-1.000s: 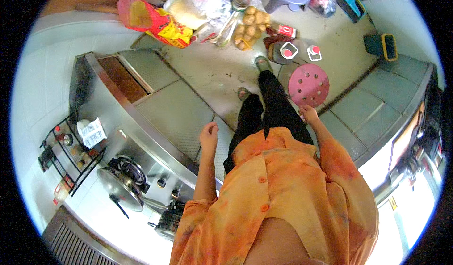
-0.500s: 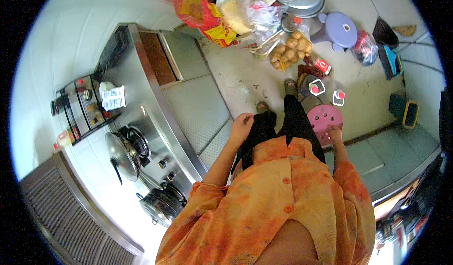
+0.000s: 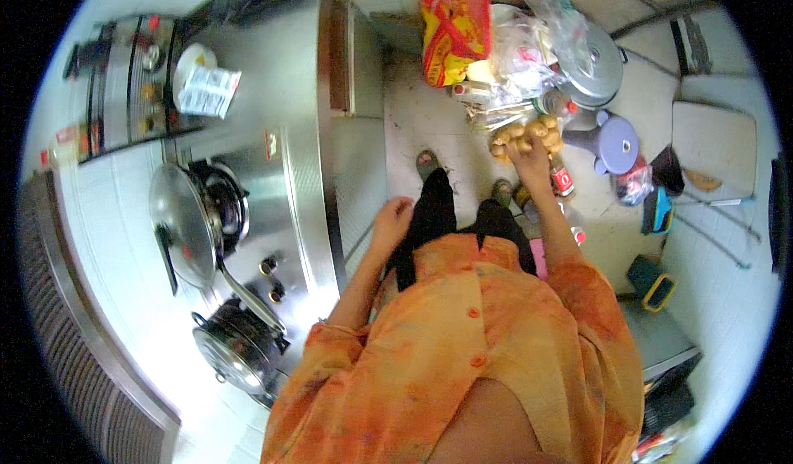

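Observation:
A heap of potatoes (image 3: 546,124) lies on the floor ahead of me. My right hand (image 3: 529,157) is stretched out over the near side of the heap. Its fingers point down among the potatoes and are blurred, so whether they grip one cannot be made out. Close to that wrist a bottle with a red label (image 3: 562,180) lies on the floor. My left hand (image 3: 395,216) hangs beside my left thigh, its fingers loosely curled with nothing seen in them. Part of a pink stool (image 3: 539,257) shows beneath my right forearm.
On the left runs a steel counter (image 3: 293,183) with a lidded wok (image 3: 183,220) and a lidded pot (image 3: 235,348). Beyond the potatoes are a red-and-yellow bag (image 3: 457,26), plastic bags (image 3: 520,55) and a metal lid (image 3: 593,63). A purple stool (image 3: 615,143) stands to the right.
My right hand has left the pink stool and reached forward to the potatoes. The view has shifted and turned, and my feet stand further apart. My left hand stays low by my thigh.

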A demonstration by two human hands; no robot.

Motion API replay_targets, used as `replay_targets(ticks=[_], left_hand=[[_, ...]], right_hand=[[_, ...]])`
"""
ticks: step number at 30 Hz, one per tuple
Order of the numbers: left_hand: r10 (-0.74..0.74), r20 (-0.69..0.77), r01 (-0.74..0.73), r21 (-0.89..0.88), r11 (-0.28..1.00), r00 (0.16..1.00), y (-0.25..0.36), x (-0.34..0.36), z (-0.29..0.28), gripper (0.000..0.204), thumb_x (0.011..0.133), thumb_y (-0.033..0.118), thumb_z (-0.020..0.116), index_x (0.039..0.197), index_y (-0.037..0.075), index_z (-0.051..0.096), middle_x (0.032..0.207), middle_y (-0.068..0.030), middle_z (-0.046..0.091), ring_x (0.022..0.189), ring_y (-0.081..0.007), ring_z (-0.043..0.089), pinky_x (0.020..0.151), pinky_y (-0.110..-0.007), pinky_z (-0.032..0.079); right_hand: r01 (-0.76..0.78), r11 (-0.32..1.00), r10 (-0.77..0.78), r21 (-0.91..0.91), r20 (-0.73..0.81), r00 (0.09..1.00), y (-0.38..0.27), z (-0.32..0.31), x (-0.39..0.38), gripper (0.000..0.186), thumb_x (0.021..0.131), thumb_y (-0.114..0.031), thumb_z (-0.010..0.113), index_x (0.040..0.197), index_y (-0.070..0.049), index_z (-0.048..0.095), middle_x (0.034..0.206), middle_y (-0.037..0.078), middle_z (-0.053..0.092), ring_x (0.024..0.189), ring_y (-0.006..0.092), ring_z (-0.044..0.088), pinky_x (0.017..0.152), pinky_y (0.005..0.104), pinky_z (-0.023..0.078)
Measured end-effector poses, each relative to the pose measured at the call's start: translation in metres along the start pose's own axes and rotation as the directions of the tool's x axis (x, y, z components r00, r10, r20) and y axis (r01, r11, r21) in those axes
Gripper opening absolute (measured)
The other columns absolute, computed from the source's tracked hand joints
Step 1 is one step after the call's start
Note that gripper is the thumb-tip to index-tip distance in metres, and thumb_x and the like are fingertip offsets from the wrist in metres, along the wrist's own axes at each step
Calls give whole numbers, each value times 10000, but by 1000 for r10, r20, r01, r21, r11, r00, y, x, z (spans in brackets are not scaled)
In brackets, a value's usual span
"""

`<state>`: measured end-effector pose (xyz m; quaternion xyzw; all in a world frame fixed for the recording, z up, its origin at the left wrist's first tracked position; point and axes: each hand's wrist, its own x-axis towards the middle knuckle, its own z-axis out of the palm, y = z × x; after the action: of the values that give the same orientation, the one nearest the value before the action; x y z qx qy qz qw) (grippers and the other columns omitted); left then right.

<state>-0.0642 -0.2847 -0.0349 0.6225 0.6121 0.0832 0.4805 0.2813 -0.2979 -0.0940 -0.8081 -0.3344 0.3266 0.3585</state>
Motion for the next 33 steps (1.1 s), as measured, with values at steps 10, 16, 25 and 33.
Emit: replay_targets(ticks=[10, 16, 25, 33], left_hand=[[-194, -116, 133, -401, 906, 974, 1, 39, -76, 191, 881, 106, 577, 1032, -7, 609, 922, -69, 646, 850, -136, 619, 787, -254, 476], [-245, -107, 188, -378, 907, 964, 12, 46, -55, 186, 884, 110, 576, 1029, -4, 607, 920, -67, 652, 836, -131, 625, 770, -259, 485], [-317, -251, 184, -439, 879, 915, 40, 77, -46, 169, 864, 109, 590, 1002, 18, 624, 869, -85, 657, 765, -139, 607, 713, -269, 483], [-459, -112, 383, -401, 832, 881, 82, 86, -47, 194, 875, 158, 597, 1024, 36, 623, 892, -76, 659, 817, -133, 612, 748, -267, 473]], right_hand=[[159, 939, -239, -305, -248, 939, -142, 110, 180, 1146, 609, -476, 797, 1391, 69, 162, 1324, 358, 313, 1215, 447, 384, 996, 452, 378], [145, 857, -217, -494, -90, 972, -93, 81, 269, 471, 668, -240, 611, 1112, -84, 600, 940, 210, 657, 879, 379, 635, 773, 452, 506], [47, 997, -47, -65, -1, 999, 29, -5, 340, 439, 696, -245, 744, 1037, 4, 624, 920, 159, 669, 804, 299, 641, 755, 383, 502], [669, 602, -702, -437, 110, 704, -211, 72, 196, 474, 771, -176, 710, 1174, -7, 527, 1190, 199, 537, 1150, 333, 474, 987, 439, 352]])
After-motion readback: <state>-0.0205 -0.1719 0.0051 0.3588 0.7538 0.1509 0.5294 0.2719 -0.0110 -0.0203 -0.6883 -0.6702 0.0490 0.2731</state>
